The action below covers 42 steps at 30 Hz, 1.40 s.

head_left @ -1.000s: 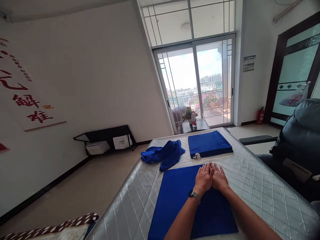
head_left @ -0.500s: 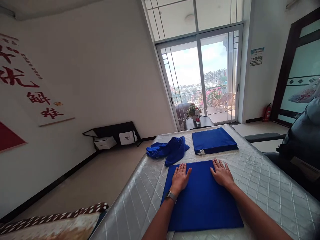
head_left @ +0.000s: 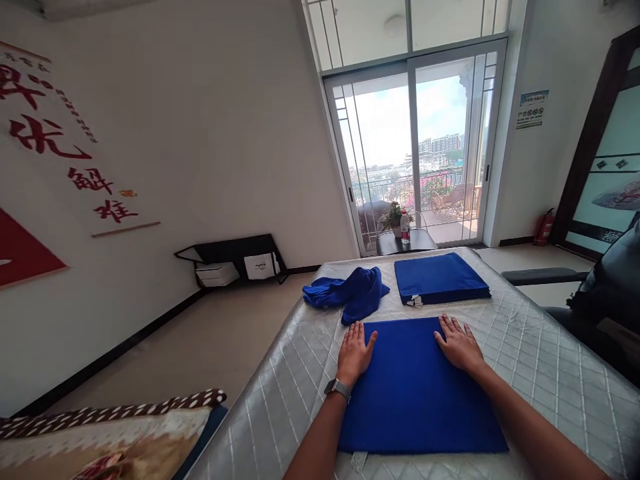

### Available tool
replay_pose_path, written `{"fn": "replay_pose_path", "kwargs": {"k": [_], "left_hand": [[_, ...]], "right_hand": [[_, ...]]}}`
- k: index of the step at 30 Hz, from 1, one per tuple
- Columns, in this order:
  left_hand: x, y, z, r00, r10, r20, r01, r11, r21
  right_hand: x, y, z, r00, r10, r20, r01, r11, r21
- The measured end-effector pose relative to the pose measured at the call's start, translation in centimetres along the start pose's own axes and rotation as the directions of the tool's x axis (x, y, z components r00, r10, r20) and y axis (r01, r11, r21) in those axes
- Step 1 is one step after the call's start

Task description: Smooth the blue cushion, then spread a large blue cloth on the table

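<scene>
Left hand: I have the left hand [head_left: 354,353] palm down, fingers straight and together, thumb out, over the left edge near the far-left corner; nothing gripped. Grey-banded wristwatch [head_left: 339,387] on that wrist.
Right hand: I see the right hand [head_left: 459,347] spread flat over the right edge near the far-right corner, fingers slightly apart, thumb inward; nothing gripped.
Blue cloth: flat rectangular royal-blue fabric piece [head_left: 415,393], between and partly under both hands, lying on the silver-grey quilted mattress-like surface [head_left: 280,393]. White fabric tag [head_left: 359,460] pokes out at its near edge, left part.
Blue stack: neat rectangular pile of folded blue fabric [head_left: 440,277], beyond the flat cloth and a little right; small white labels [head_left: 415,302] at its near-left corner.
Crumpled blue: loose heap of blue fabric [head_left: 361,290], left of the stack, near end close to the flat cloth's far-left corner.
Past the far end: clear red-labelled plastic bottle [head_left: 405,230] and green potted plant [head_left: 393,217] on a small dark table [head_left: 419,243].
</scene>
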State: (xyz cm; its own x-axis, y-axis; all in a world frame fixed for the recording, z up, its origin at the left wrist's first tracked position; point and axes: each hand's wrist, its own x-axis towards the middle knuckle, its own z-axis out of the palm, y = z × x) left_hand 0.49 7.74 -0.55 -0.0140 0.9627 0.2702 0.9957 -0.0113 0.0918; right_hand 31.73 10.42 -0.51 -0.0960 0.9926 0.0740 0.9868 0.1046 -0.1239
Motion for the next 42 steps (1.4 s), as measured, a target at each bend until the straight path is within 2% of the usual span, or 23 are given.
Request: {"fn": "replay_pose_path", "kwargs": {"k": [20, 30, 39, 42], "left_hand": [[-0.4, -0.3, 0.2, 0.998, 0.014, -0.066, -0.013, 1.0, 0.004], [-0.1, -0.4, 0.5, 0.999, 0.016, -0.051, -0.016, 1.0, 0.013], [-0.1, -0.4, 0.5, 0.998, 0.055, -0.014, -0.054, 0.996, 0.076], [-0.3, -0.1, -0.1, 0.998, 0.054, -0.041, -0.05, 0.993, 0.106]], "right_hand": [[-1.6, -1.4, -2.1, 0.998, 0.043, 0.044, -0.041, 0.998, -0.047], [-3.4, -0.8, -0.8, 0.998, 0.04, 0.05, -0.04, 0.999, 0.001], [-3.7, -0.7, -1.5, 0.998, 0.024, 0.06, -0.026, 0.999, 0.042], [-3.8, -0.6, -1.7, 0.998, 0.024, 0.061, -0.028, 0.998, 0.056]]}}
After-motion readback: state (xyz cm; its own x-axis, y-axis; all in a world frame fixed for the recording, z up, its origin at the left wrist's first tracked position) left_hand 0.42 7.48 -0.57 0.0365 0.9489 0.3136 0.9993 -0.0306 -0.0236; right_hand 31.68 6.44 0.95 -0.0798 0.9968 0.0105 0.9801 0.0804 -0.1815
